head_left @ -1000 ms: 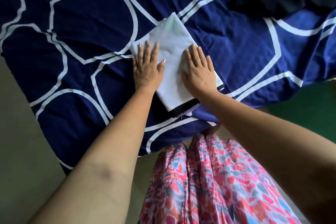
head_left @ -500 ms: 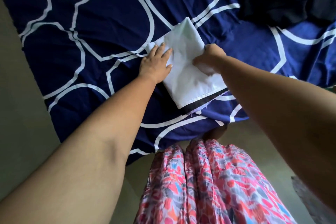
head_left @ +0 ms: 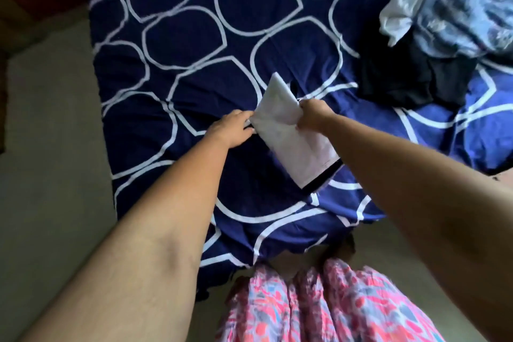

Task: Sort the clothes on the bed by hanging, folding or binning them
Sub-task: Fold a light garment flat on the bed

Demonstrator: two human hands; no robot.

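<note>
1. My folded white cloth [head_left: 291, 130] is in the middle of the near half of the bed [head_left: 194, 64], between my two hands.
2. Its long axis runs on a slant. The pointed corner aims away from me and a little left, and the end with the black strip comes toward me and to the right.
3. My left hand [head_left: 231, 128] is at the cloth's left edge. The fingers are curled onto that edge and pinch it, with their tips tucked out of sight.
4. My right hand [head_left: 312, 115] is on the opposite edge, knuckles up, fist closed round the fabric.
5. I can't tell whether the cloth lies on the sheet or is raised off it.
6. I count one folded piece in my grip.
7. I count three loose pieces heaped at the far right of the bed, well apart from my hands:
   - a crumpled white garment [head_left: 402, 8];
   - a pale blue patterned garment [head_left: 466, 22] beside it;
   - a black garment [head_left: 402, 78] spread nearest me, touching both.
8. My pink patterned skirt [head_left: 333, 305] is at the bed's near corner.
9. The pale floor [head_left: 50, 175] runs along the left.
</note>
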